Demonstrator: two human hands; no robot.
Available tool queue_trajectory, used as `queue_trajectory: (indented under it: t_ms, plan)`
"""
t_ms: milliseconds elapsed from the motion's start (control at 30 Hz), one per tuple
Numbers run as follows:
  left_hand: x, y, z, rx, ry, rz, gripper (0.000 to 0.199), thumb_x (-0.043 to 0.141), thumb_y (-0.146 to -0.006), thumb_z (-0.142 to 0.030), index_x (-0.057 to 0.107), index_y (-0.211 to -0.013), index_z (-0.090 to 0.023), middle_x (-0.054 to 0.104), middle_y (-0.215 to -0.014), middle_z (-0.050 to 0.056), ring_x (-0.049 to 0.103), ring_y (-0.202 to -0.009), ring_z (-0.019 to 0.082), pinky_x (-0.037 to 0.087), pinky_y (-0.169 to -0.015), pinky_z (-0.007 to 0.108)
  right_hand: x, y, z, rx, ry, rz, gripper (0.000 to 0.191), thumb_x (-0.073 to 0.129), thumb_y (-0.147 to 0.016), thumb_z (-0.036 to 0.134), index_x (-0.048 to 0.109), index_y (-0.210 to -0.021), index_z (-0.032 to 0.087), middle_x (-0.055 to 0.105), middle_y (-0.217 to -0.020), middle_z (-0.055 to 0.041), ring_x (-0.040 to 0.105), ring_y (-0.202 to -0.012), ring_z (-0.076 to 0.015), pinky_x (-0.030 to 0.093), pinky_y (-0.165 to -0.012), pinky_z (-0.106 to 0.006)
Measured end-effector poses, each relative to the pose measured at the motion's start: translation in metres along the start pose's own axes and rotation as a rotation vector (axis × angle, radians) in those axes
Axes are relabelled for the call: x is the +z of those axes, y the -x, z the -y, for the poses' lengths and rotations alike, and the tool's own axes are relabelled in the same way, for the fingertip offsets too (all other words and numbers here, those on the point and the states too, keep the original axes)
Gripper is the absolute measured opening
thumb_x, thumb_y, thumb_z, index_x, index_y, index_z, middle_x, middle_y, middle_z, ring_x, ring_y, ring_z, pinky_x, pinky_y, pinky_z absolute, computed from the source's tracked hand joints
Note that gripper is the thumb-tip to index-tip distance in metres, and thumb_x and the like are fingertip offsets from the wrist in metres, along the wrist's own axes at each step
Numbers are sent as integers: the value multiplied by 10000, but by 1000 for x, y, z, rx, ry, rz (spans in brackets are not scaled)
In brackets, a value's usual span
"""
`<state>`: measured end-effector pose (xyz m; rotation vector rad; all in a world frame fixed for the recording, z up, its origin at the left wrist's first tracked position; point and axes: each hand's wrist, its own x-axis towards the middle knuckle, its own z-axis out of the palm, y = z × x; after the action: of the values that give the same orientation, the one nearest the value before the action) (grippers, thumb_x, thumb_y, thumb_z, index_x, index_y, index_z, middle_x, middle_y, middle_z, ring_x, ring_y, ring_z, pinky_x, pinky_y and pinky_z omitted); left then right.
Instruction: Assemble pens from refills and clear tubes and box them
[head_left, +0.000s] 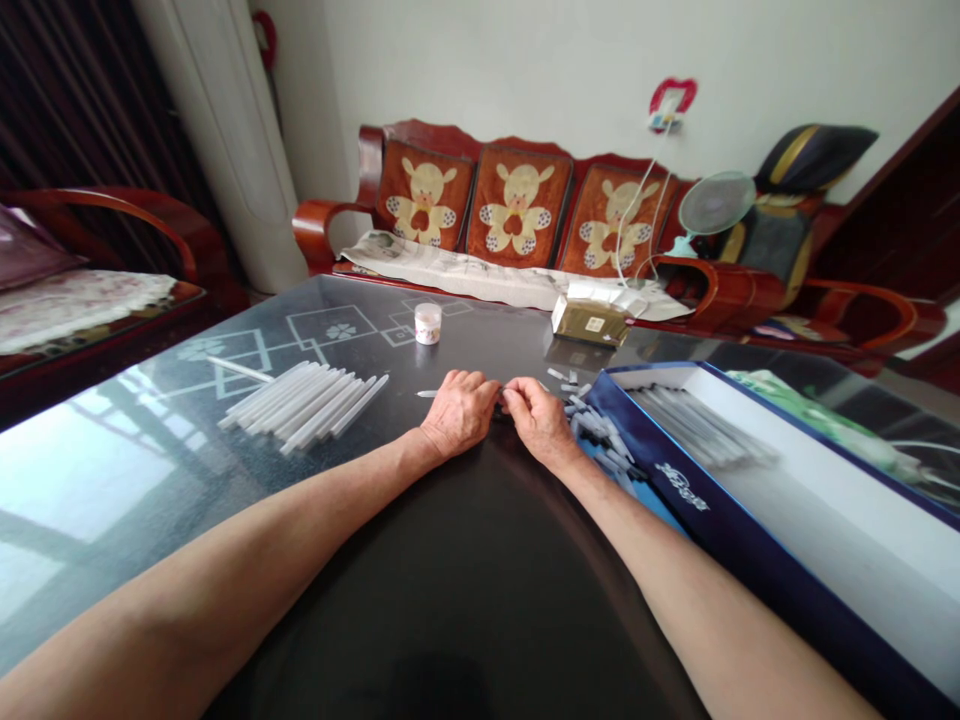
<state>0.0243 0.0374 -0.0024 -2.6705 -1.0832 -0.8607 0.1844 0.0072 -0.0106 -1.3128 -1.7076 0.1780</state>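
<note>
My left hand is closed around a slim whitish pen; one end sticks out to the left of the fist. Close beside it, my right hand pinches with thumb and forefinger at a small dark piece between the hands, mostly hidden by the fingers. To the left, a row of whitish pen barrels lies on the dark table. Right of my right hand is a pile of small clear and black pen caps, some partly behind the wrist.
A blue box with a white inside holds several finished-looking pens on the right. A small round jar and a tissue box stand toward the far table edge. Beyond are a wooden sofa and a small fan.
</note>
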Motion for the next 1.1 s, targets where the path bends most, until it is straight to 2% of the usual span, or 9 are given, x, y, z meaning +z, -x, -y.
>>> queue_trajectory:
  t_ms: [167,333,400,500,567,800,933,1000,1100]
  plan:
    - [0,0,-1,66,-48,-16,326,322,-974,-243,639,-936,-177,580,-822,73,514,-790,214,379,-795,364,0,-3,1,-34,73,-9,256,413,-924,385,584,-818,227,673,-666,-26,643,-654,-176,466,-639,-271]
    - [1,0,-1,88,-61,-9,313,331,-966,-235,636,-928,-178,570,-816,76,507,-790,216,378,-800,369,-2,-3,3,-41,121,-21,357,393,-941,413,553,-673,240,645,-596,-25,617,-601,-174,449,-608,-268]
    - [1,0,-1,59,-56,-9,323,323,-970,-241,638,-944,-175,576,-828,79,510,-790,216,381,-803,369,-3,-1,5,-53,116,-36,331,386,-943,394,581,-730,235,660,-635,-31,626,-628,-176,453,-620,-270]
    - [2,0,0,28,-56,-20,337,312,-975,-248,639,-967,-168,583,-837,80,512,-789,217,383,-803,369,-4,1,8,-75,109,-51,184,455,-895,333,596,-852,222,670,-699,-25,631,-659,-174,463,-647,-268]
    - [3,0,0,38,-57,-22,334,313,-973,-246,638,-981,-166,583,-835,79,511,-788,219,384,-803,371,-4,2,8,-82,103,-48,126,490,-864,302,584,-860,219,659,-705,-18,623,-664,-171,461,-649,-266]
    - [1,1,-1,93,-40,-9,330,312,-974,-240,634,-960,-166,575,-832,81,510,-807,218,385,-811,373,-5,0,8,-153,123,-47,317,388,-941,330,529,-678,224,606,-698,-37,574,-689,-164,450,-685,-277]
    - [1,0,-1,47,-47,-17,355,289,-986,-252,633,-987,-166,580,-835,78,514,-797,212,385,-809,370,-5,1,9,-173,125,-124,163,456,-895,298,569,-815,212,624,-786,-50,589,-755,-179,468,-730,-296]
    - [2,1,-1,42,-44,-23,345,300,-983,-251,633,-998,-165,582,-840,79,513,-797,214,385,-813,371,-5,2,9,-185,122,-122,96,485,-858,259,566,-844,210,622,-806,-51,587,-754,-181,474,-726,-300]
    - [2,1,-1,61,-38,-31,331,313,-976,-238,633,-1010,-160,583,-842,80,511,-805,218,383,-813,370,-5,2,8,-202,127,-97,105,475,-864,247,563,-821,209,613,-810,-56,580,-757,-181,476,-720,-300]
